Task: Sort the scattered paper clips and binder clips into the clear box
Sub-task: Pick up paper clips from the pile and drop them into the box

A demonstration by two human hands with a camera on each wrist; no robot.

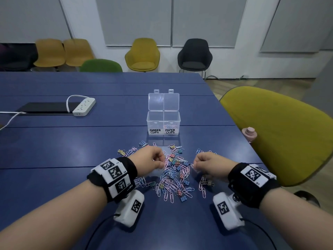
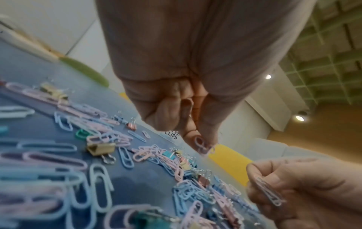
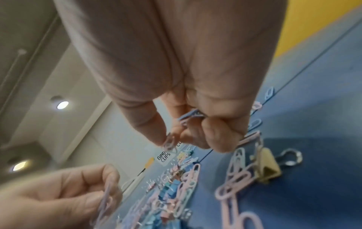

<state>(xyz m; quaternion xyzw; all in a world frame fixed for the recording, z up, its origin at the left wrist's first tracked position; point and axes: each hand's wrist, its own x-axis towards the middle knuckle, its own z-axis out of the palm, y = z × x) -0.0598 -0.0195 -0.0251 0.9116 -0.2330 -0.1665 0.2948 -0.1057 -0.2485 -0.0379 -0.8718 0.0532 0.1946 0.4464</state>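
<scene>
A clear box (image 1: 163,122) with two lids up stands on the blue table (image 1: 72,145); its halves are labelled BINDER CLIPS and PAPER CLIPS, and a few paper clips lie in the right half. A pile of pastel paper clips and binder clips (image 1: 173,174) is spread in front of it. My left hand (image 1: 155,159) hovers over the pile's left side, pinching pink paper clips (image 2: 202,144). My right hand (image 1: 203,163) is at the pile's right side, gripping several paper clips (image 3: 187,119). A gold binder clip (image 3: 268,167) lies under the right hand.
A white power strip (image 1: 83,107) and a dark flat device (image 1: 46,107) lie at the far left. A yellow-green chair (image 1: 281,134) stands close at the table's right edge, with a pink bottle (image 1: 249,134) by it. More chairs line the far wall.
</scene>
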